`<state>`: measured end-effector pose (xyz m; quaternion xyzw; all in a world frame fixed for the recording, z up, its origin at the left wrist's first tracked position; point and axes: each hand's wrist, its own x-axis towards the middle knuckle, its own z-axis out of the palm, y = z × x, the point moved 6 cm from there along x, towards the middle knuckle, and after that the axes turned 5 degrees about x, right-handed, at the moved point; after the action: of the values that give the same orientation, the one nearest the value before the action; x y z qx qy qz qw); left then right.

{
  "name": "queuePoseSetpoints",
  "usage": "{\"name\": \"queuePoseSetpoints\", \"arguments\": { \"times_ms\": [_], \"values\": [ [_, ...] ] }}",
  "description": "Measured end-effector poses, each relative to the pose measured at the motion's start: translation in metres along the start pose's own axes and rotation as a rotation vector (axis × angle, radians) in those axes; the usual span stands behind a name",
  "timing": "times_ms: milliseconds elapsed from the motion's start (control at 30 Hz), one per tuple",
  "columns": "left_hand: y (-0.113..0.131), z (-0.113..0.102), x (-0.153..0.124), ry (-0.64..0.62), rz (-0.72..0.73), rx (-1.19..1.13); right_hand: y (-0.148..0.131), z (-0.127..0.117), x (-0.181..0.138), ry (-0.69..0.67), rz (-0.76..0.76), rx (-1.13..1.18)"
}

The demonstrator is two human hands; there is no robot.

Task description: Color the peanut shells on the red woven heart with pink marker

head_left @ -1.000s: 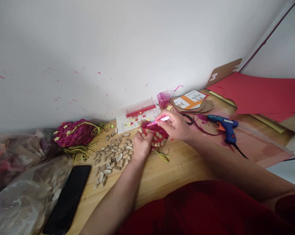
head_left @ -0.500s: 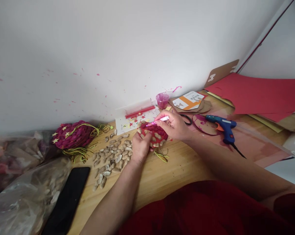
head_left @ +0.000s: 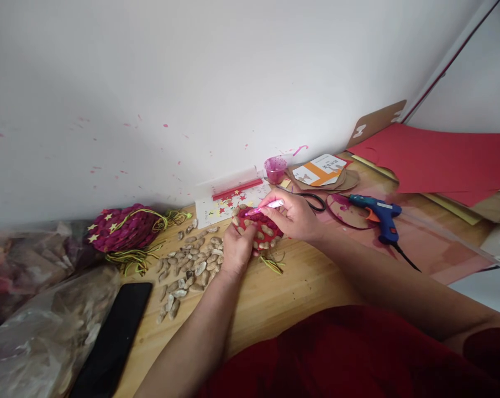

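Observation:
My left hand is closed on the near left edge of a red craft piece, keeping it at the table. Peanut shells are stuck on this piece; some are plain tan and others magenta. In a pinch, my right hand grips a paintbrush with a white handle. Its pink-stained tip is at the magenta shells on the upper part of the piece. Yellow-green yarn hangs from the lower edge. Loose peanut shells lie scattered left of my left hand.
Finished-looking magenta shell pieces with gold stars sit at left, near plastic bags and a black phone. Behind are star cutouts on paper and a pink-stained cup. Scissors, a blue glue gun and red sheets lie right.
The paintbrush tip has shifted slightly left over the magenta shells, with my right hand moving along. My left hand keeps its hold on the craft piece.

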<state>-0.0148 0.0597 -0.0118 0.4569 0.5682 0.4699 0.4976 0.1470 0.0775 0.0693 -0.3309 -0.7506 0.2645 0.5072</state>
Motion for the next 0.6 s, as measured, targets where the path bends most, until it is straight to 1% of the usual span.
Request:
{"name": "queuePoseSetpoints", "arguments": {
  "times_ms": [67, 200, 367, 500, 600],
  "values": [
    [-0.0002, 0.0005, 0.0002, -0.002, -0.002, -0.009, 0.0019, -0.0012, 0.0009, 0.011, 0.011, -0.007],
    [-0.0003, 0.0018, 0.0001, -0.012, -0.007, -0.041, 0.0055, -0.0073, 0.0027, 0.082, 0.011, -0.028],
    [0.0002, 0.0016, -0.0003, -0.011, -0.01, -0.029, 0.0078, -0.0048, 0.0031, 0.048, 0.016, -0.004],
    [-0.0021, 0.0007, 0.001, -0.007, -0.004, -0.027, 0.0055, -0.0062, 0.0028, 0.079, 0.002, -0.046],
    [-0.0037, -0.0005, 0.0022, -0.006, 0.006, -0.003, 0.0023, -0.0042, 0.0021, 0.057, 0.002, -0.039]
  ]
}}
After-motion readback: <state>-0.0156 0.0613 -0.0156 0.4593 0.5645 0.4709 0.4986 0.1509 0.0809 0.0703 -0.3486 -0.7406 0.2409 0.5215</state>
